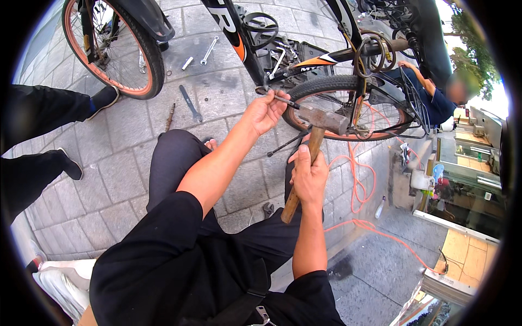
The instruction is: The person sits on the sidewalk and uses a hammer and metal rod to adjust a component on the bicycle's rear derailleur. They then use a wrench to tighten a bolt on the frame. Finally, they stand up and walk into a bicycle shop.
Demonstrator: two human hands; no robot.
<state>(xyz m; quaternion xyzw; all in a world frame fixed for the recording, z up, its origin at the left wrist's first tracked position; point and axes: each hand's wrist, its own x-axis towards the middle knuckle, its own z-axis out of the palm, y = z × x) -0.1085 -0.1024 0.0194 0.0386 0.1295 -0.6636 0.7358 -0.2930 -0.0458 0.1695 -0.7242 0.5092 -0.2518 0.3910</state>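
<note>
1. Two-handed: gripping hammer (322, 121) in right hand (311, 176), with fingers wrapped round wooden handle.
2. Pinching metal rod (287, 101) in left hand's (263, 114) fingertips, near hammer head, beside bicycle frame (239, 46).
3. Outdoors, above grey paving (119, 141), scattered with dark wrench (190, 103) and silver wrench (209, 50).
4. Looped at right with orange cord (356, 221), near clear bottle (379, 208).

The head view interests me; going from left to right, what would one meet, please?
Orange-rimmed wheel, brown rod, dark wrench, silver wrench, left hand with slim metal piece, hammer held in right hand, small bottle.
</note>
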